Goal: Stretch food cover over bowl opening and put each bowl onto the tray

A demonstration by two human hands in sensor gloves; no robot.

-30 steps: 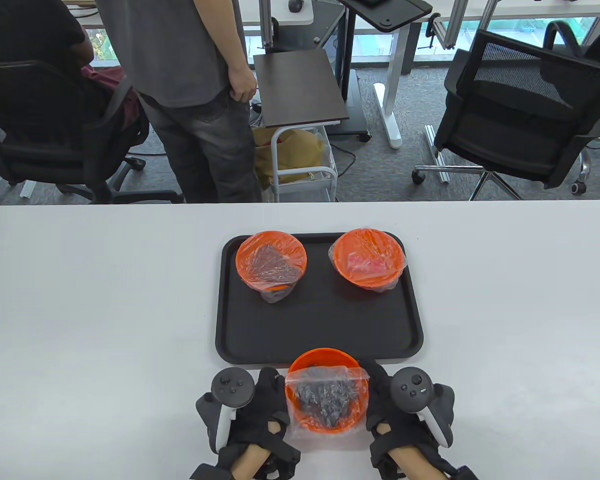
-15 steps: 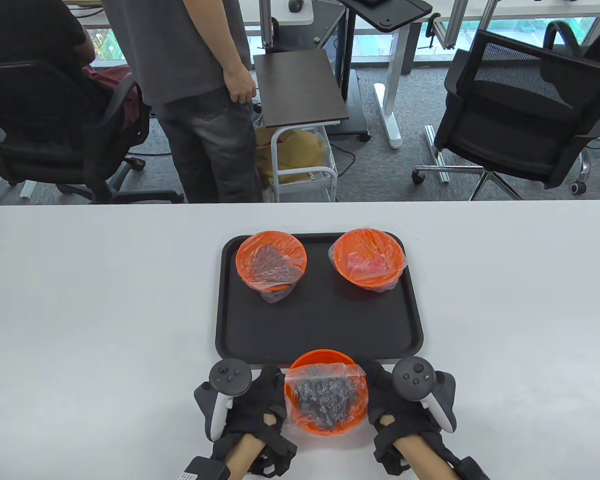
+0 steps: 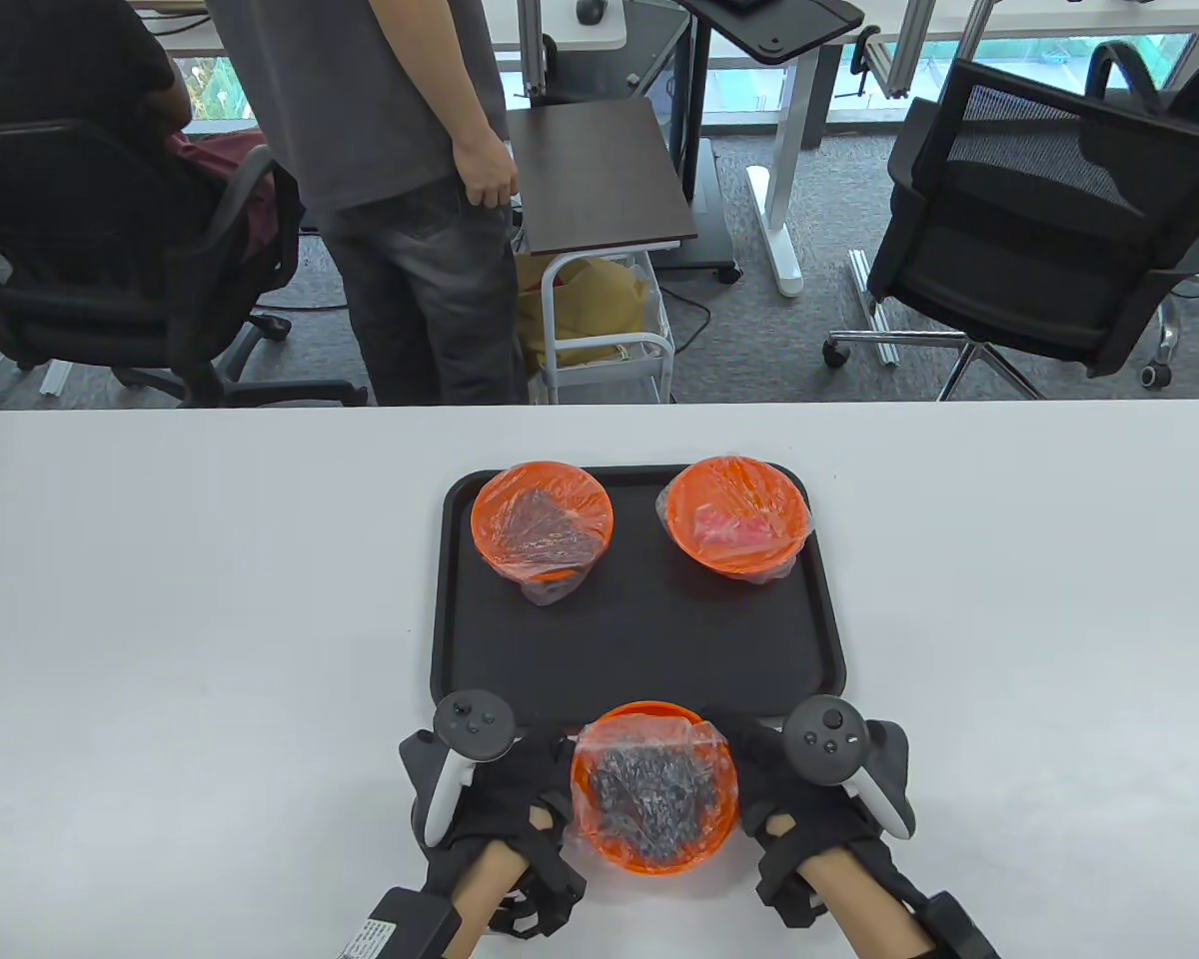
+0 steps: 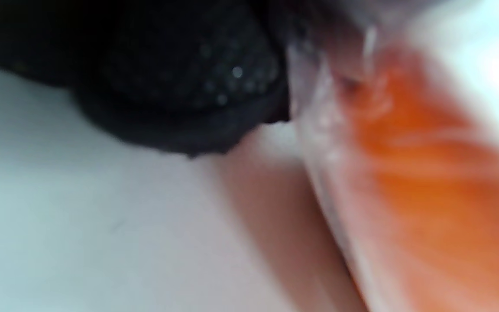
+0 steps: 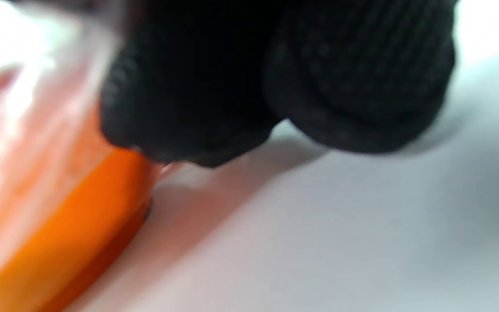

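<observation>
Biggest change vs 1 s ago: the clear food cover, then draped loose w/ a flap hanging off the near side of the third orange bowl, now hugs most of the bowl's opening; only the far rim, next to the black tray, shows bare orange. Both hands have slid a bit toward the tray along the bowl's flanks. Judgement: stretching step nearly done for this last bowl; far edge likely needs tucking before the lift onto the tray.

Tray sits mid-table on the white table. Third bowl stands on the table just off the tray's near edge, not on it yet.

Containers: tray holds two orange bowls along its far side, both already wrapped. Far-left bowl has dark contents under the film; far-right bowl has pink-red contents. Third bowl holds dark crumbly stuff, can't tell what.

Left hand presses against the bowl's left side, right hand against its right; wrist views are blurred but show gloved fingers curled at the film-covered bowl wall, so both seem to pinch cover against bowl.
</observation>
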